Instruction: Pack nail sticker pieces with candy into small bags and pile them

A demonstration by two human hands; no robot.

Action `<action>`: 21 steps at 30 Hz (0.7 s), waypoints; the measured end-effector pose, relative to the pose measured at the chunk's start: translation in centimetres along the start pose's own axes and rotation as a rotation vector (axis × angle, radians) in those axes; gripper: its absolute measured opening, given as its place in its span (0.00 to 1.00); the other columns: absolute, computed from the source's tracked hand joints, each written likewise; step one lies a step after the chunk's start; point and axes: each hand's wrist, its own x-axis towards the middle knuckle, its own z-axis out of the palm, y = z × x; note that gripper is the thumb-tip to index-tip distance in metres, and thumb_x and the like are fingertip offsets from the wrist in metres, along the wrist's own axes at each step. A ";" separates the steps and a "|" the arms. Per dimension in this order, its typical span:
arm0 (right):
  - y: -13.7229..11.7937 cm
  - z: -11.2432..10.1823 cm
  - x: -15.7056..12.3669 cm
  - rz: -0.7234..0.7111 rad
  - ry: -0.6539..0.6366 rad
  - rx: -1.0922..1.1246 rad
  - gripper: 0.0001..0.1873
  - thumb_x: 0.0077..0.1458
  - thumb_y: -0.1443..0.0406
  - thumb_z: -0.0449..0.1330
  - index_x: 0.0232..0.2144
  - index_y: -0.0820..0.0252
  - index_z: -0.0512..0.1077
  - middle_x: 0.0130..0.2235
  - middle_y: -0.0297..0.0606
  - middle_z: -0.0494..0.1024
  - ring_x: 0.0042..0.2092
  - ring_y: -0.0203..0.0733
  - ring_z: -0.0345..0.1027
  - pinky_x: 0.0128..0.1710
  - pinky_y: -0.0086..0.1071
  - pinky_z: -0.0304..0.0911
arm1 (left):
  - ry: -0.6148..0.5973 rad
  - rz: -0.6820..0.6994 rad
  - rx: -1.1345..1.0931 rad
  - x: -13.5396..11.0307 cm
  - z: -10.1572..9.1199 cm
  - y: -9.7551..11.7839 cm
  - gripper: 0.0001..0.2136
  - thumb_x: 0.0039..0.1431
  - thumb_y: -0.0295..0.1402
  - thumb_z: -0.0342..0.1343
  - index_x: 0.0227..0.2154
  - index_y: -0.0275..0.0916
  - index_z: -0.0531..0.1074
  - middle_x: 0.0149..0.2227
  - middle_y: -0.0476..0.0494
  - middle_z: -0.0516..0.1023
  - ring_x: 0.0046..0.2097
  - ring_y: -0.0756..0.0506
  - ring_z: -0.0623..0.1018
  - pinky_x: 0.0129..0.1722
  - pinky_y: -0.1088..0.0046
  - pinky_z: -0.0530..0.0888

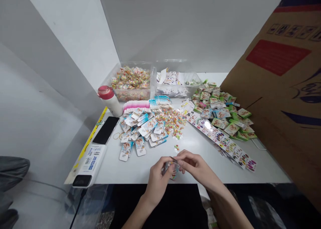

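Observation:
Both my hands meet over the near edge of a white table (200, 145). My left hand (160, 175) curls its fingers round a small clear packet (173, 168) with colourful bits inside. My right hand (193, 163) pinches the top of the same packet. Just beyond the hands lie a few loose coloured pieces (177, 147). Farther back is a heap of small clear packets (172, 121) and a spread of blue and white cards with hand pictures (140, 130).
Two clear tubs stand at the back, one full of packets (130, 79), one with printed sheets (175, 81). A red-capped bottle (110, 100), phone (106, 129) and white device (90, 163) lie left. Sticker strips (220, 138), green packs (225, 111) and a large cardboard box (283, 88) are right.

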 end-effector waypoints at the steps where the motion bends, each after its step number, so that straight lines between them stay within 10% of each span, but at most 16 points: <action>1: 0.0 0.0 0.0 -0.011 0.012 -0.033 0.12 0.58 0.58 0.61 0.30 0.62 0.76 0.34 0.37 0.73 0.32 0.35 0.64 0.34 0.31 0.60 | 0.001 -0.006 -0.010 0.0 0.0 0.1 0.08 0.63 0.37 0.54 0.40 0.40 0.72 0.35 0.48 0.75 0.36 0.50 0.75 0.34 0.75 0.77; 21: -0.8 0.5 0.1 0.003 0.083 -0.215 0.11 0.51 0.58 0.66 0.27 0.60 0.75 0.30 0.34 0.70 0.31 0.36 0.64 0.33 0.31 0.59 | -0.004 -0.183 -0.321 -0.5 0.1 1.2 0.21 0.57 0.42 0.59 0.50 0.43 0.59 0.33 0.48 0.73 0.33 0.48 0.77 0.26 0.73 0.79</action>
